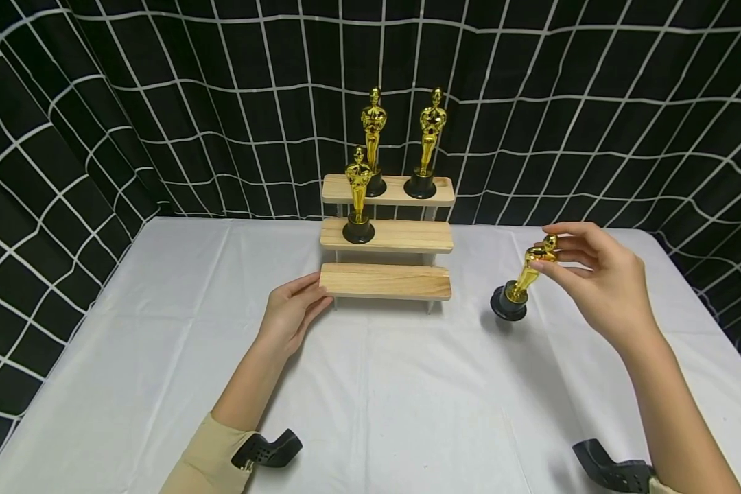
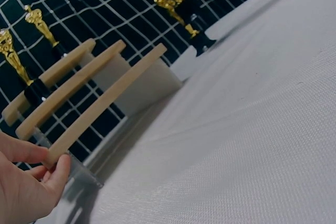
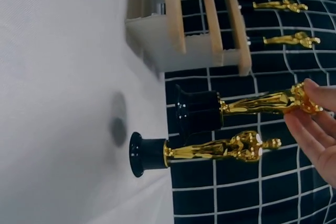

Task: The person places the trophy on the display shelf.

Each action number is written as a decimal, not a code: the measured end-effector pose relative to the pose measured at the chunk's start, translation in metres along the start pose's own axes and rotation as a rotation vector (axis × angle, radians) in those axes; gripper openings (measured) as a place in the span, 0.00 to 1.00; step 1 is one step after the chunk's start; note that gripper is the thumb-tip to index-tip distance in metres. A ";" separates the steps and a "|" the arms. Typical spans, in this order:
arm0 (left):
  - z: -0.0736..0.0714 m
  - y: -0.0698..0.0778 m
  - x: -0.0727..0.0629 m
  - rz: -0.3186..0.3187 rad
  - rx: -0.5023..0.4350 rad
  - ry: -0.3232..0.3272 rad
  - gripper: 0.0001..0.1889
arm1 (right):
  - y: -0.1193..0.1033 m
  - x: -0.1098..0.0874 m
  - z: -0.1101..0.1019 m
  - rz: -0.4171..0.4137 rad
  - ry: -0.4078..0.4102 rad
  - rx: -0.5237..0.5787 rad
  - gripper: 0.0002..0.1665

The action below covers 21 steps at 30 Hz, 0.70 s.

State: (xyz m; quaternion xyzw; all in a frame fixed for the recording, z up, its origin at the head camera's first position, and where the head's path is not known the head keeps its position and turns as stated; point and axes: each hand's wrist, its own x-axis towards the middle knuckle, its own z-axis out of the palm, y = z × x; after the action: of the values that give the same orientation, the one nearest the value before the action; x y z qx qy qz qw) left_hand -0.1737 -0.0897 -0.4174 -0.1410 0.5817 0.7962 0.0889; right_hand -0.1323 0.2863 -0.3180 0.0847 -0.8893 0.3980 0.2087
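Black cloth (image 1: 272, 55) with white grid lines hangs behind a white-covered surface (image 1: 407, 412), where a three-step wooden shelf (image 1: 414, 234) stands. Its lowest step (image 1: 385, 280) is pinched at the left end by the left hand (image 1: 291, 312). Right of the shelf, the right hand (image 1: 611, 281) grips a gold statuette (image 3: 257, 104) over the surface, a second statuette (image 3: 210, 151) beside it, whether held too I cannot tell. Three shelved statuettes (image 1: 359, 182) stand upright: two on top, one midway
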 end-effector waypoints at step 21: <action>0.000 0.000 0.000 0.004 -0.005 -0.001 0.25 | -0.019 0.023 0.004 -0.021 -0.026 0.011 0.29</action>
State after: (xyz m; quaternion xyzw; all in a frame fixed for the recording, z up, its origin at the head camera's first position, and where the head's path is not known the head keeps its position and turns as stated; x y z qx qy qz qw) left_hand -0.1738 -0.0897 -0.4174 -0.1395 0.5800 0.7979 0.0871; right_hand -0.1482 0.2710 -0.2979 0.1001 -0.8890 0.3993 0.2007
